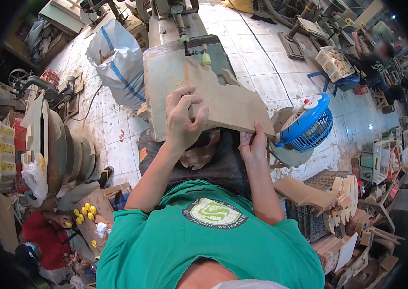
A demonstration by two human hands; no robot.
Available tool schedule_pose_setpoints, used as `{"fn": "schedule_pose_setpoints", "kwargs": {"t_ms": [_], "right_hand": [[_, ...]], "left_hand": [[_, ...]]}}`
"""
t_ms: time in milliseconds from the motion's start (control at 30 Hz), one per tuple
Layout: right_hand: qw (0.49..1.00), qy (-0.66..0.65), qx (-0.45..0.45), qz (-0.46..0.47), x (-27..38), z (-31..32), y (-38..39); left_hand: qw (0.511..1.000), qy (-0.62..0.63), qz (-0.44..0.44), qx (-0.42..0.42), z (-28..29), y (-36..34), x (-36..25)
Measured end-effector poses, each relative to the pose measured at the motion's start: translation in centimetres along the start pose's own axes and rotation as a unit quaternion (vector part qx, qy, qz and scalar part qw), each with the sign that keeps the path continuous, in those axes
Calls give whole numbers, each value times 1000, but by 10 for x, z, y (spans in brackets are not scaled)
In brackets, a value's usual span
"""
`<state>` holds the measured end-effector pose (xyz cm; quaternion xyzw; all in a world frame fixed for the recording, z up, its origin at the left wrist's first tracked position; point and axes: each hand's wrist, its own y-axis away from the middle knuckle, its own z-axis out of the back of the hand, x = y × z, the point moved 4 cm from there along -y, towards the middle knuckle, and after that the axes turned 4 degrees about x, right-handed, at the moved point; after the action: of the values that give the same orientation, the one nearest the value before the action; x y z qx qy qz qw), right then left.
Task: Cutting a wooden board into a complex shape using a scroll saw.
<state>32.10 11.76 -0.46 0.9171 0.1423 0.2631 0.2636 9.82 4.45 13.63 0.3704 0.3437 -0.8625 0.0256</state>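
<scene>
A flat wooden board with a curved, cut-out far edge lies on the metal table of a saw-like machine. Its right end reaches past the table. My left hand grips the board's left part, fingers bent over the top and thumb near the close edge. At the near right corner, my right hand pinches the edge, thumb above and fingers below. Just beyond the board hangs the machine's guide arm with a pale green piece. A small offcut sits by the board's far edge.
A blue fan stands right of the table on a round stool. Left is a large white sack. Crates and cut wood lie at the lower right. Other people are at the lower left and far right.
</scene>
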Motion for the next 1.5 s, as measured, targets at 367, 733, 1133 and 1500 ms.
{"fn": "schedule_pose_setpoints", "kwargs": {"t_ms": [367, 733, 1133, 1500], "right_hand": [[995, -4, 15, -98, -29, 8, 93], [987, -10, -31, -160, 11, 54, 180], [987, -67, 21, -146, 53, 84, 210], [983, -45, 54, -171, -6, 97, 172]], "left_hand": [[985, 172, -2, -19, 73, 53, 32], [914, 219, 314, 136, -6, 133, 110], [895, -209, -115, 377, -66, 53, 138], [939, -257, -16, 227, -1, 22, 178]]}}
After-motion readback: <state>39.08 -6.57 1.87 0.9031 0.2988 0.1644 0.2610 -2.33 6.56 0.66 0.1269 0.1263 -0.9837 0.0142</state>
